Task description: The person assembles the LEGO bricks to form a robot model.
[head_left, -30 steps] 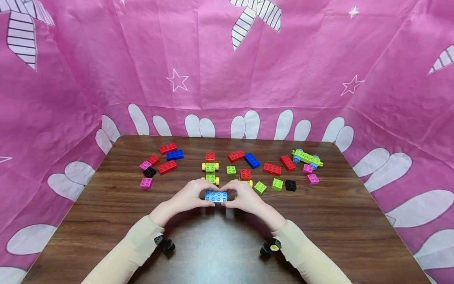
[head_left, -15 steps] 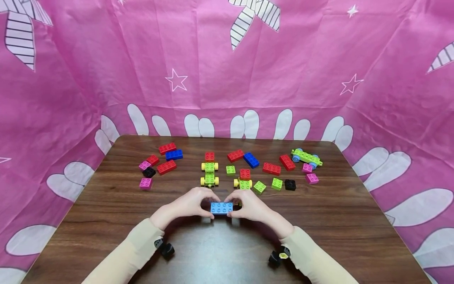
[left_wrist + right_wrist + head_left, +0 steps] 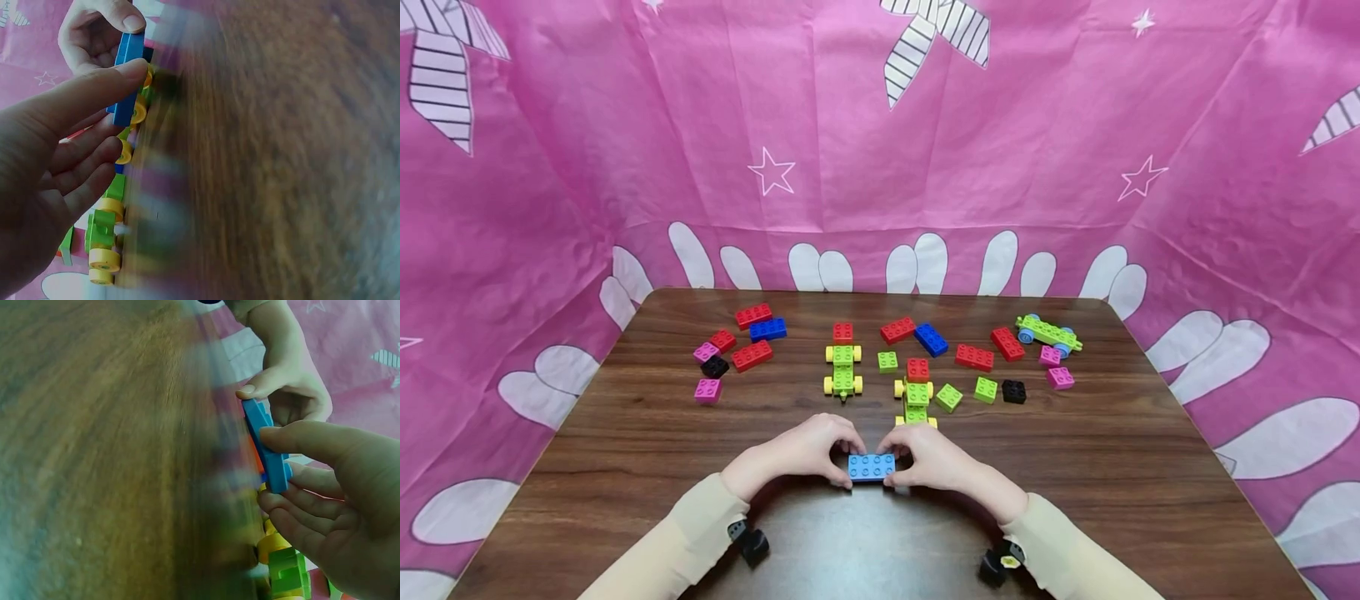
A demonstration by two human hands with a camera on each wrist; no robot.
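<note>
A light blue toy brick (image 3: 872, 467) with two rows of studs is held between both hands, low over the near middle of the table. My left hand (image 3: 808, 452) pinches its left end, thumb on the near side and fingers behind. My right hand (image 3: 936, 458) pinches the right end the same way. Both wrist views show the brick edge-on, with a thumb of the left hand (image 3: 59, 131) and of the right hand (image 3: 337, 481) pressed on it. Just beyond the right hand stands a lime car base (image 3: 917, 400) with yellow wheels and a red brick (image 3: 917, 369) at its far end.
Another lime car base (image 3: 843, 371) with yellow wheels stands farther left. A longer lime base (image 3: 1049, 333) with blue wheels sits at far right. Loose red, blue, lime, pink and black bricks lie across the table's (image 3: 625, 467) far half. Pink cloth (image 3: 865, 125) hangs behind.
Both hands have brought the light blue brick nearer to the body and slightly right. The two yellow-wheeled car bases, partly covered earlier, now show more fully.
</note>
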